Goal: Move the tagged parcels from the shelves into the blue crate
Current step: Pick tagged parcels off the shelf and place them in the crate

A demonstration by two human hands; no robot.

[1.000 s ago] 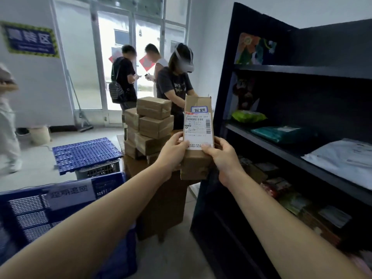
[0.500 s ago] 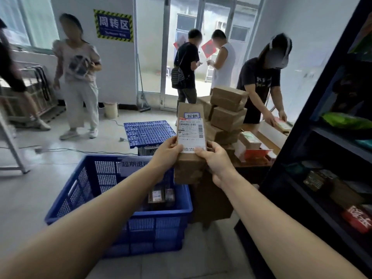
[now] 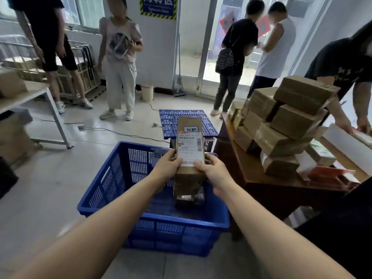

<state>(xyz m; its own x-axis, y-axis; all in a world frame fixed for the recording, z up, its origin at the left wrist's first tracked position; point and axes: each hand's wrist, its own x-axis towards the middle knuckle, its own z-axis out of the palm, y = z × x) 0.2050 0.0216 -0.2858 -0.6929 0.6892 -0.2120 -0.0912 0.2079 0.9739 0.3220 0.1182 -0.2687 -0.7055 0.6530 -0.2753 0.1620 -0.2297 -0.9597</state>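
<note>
**Tagged parcel held over the blue crate**

My left hand [image 3: 168, 166] and my right hand [image 3: 213, 172] both grip one tall brown parcel [image 3: 190, 158], each from its own side, thumbs laid on the front at the lower edge of its white shipping label [image 3: 188, 141]. I hold it upright over the open blue crate [image 3: 104, 184]; whether its lower end is below the rim I cannot tell. A small handwritten tag [image 3: 191, 129] sits above the label, near the parcel's top. On the crate floor, right under the parcel, lie a few small packages [image 3: 189, 198], partly hidden by it. A white paper sign [image 3: 158, 155] hangs on the crate's far wall, half covered by my left hand. The crate stands on the tiled floor, just beside a dark wooden table [image 3: 259, 176] on my right that carries a leaning stack of brown boxes [image 3: 281, 125]. Beyond the crate lies a blue perforated panel [image 3: 171, 119]. Several people stand around the room, two near the glass door, one bent over the wooden table
</note>
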